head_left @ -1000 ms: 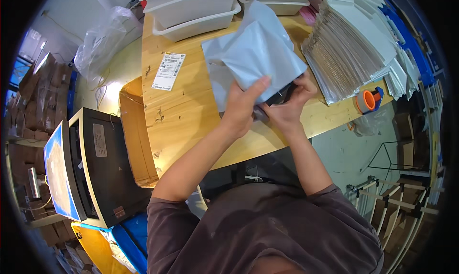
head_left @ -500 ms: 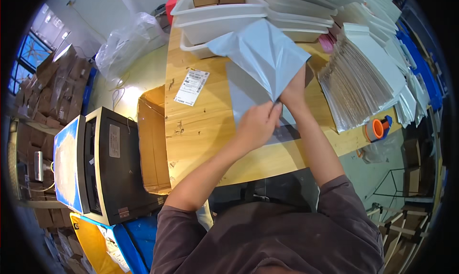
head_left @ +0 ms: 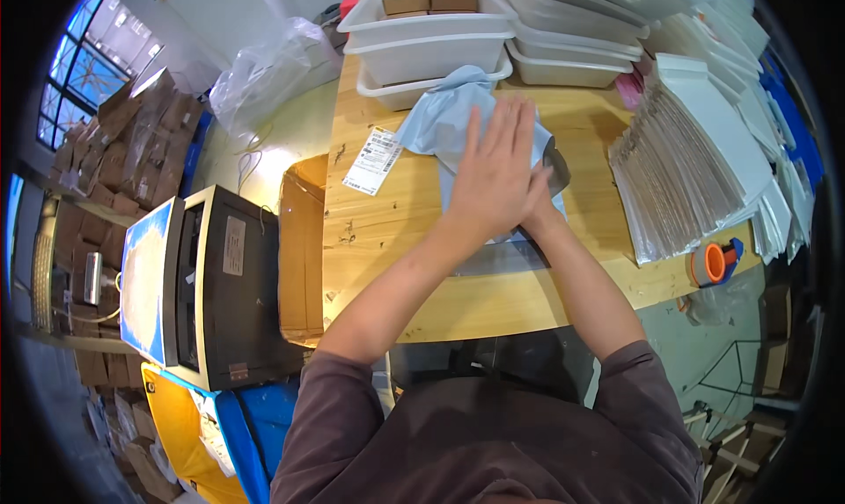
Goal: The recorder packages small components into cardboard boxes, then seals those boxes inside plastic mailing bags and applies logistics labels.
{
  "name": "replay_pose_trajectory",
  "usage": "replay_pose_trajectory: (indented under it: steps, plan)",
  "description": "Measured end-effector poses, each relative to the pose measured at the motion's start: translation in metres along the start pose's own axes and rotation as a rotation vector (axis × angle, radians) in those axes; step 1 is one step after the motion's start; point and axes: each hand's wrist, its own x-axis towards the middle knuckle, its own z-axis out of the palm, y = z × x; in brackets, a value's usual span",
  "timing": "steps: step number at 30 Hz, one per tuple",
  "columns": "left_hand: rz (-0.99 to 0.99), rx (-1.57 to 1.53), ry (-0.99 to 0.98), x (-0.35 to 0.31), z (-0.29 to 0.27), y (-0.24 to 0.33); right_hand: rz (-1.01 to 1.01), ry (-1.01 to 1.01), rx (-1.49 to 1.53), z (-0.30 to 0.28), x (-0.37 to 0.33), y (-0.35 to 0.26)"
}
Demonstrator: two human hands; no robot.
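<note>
Wooden table (head_left: 370, 244), wood showing at near edge (head_left: 484, 328), left hand (head_left: 495, 174) flat over blue bag (head_left: 429, 121), grip apart, right hand's (head_left: 540, 212) unclear

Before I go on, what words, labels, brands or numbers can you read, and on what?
White label on the table: fine print and barcodes, too small to read.
Pale sticker on the black cabinet: too blurred to read.
Small tag lower on that cabinet: too small.
Grey bag: no print that I can make out.
Nothing legible elsewhere.
</note>
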Motion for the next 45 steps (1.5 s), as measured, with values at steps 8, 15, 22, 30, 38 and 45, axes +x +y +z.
replay_pose_trajectory:
  steps: [8,15,22,30,38,45]
  plan:
    - [0.151,0.321,-0.182,0.013,0.028,0.009,-0.096,0.089,-0.108,0.009,0.001,0.009]
    - [0.096,0.064,-0.072,-0.028,-0.022,0.039,0.446,0.29,-0.224,0.028,0.016,-0.001]
    - [-0.795,-0.442,-0.281,-0.085,-0.025,0.05,0.341,-0.041,-0.031,-0.003,-0.018,0.023]
    - [-0.746,-0.64,-0.26,-0.101,-0.021,0.087,0.816,0.138,1.02,-0.001,-0.022,0.055]
    - [-0.891,-0.623,-0.196,-0.115,-0.036,0.066,0.289,-0.213,-0.023,-0.002,-0.018,0.05]
    - [-0.953,-0.614,-0.224,-0.118,-0.043,0.06,0.26,-0.211,-0.044,-0.005,-0.021,0.031]
